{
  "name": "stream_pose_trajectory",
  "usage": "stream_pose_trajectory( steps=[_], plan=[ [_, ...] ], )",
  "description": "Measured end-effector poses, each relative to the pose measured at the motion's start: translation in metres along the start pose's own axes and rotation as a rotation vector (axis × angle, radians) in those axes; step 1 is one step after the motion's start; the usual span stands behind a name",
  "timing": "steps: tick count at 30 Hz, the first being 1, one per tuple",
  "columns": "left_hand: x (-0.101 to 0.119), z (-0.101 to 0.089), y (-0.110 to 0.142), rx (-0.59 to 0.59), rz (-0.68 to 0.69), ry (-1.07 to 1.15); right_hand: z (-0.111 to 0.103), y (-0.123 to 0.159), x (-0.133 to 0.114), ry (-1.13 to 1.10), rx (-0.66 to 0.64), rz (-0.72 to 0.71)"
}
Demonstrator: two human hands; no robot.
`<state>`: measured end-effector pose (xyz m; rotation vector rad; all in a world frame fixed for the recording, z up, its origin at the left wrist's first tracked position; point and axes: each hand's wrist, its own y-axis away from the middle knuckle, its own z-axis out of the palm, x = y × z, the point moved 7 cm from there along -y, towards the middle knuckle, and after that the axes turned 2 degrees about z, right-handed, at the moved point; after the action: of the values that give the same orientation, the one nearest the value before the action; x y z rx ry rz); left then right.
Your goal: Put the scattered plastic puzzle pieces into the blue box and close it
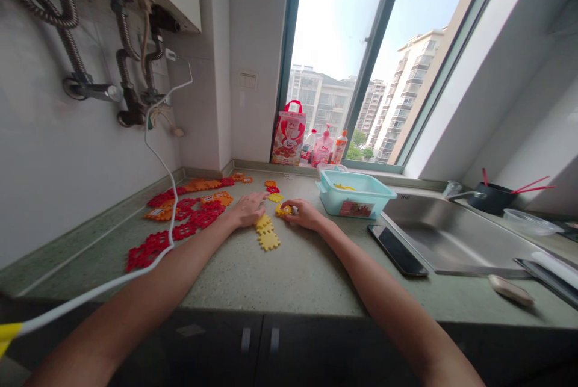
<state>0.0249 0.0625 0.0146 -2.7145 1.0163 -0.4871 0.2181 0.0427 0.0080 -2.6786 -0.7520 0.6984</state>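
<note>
Left to right along the bench (235, 281), we see linked red pieces (208, 216) towards the back left corner. Our left hand (247, 210) rests with fingers loosely spread at the far end of a pale yellow strip (270, 240), whose long axis points roughly to the front edge. Our right hand (306, 216) pinches a deeper yellow piece (282, 211) just right of that end; the left is nearer the strip.
</note>
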Motion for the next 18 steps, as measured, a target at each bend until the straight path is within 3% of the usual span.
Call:
stream_pose_trajectory(
  steps=[6,12,15,18],
  plan=[
    [-0.015,0.000,-0.002,0.090,-0.162,0.059,-0.011,0.005,-0.013,0.089,0.040,-0.040],
    [-0.009,0.005,-0.009,0.212,-0.176,0.572,-0.021,0.006,-0.045,0.010,0.251,-0.098],
    [-0.012,0.006,-0.010,0.242,-0.201,0.758,-0.009,0.001,-0.051,-0.027,0.226,-0.093],
    [-0.016,0.006,-0.008,0.255,-0.224,0.808,0.007,-0.004,-0.046,-0.087,0.084,-0.093]
  ],
)
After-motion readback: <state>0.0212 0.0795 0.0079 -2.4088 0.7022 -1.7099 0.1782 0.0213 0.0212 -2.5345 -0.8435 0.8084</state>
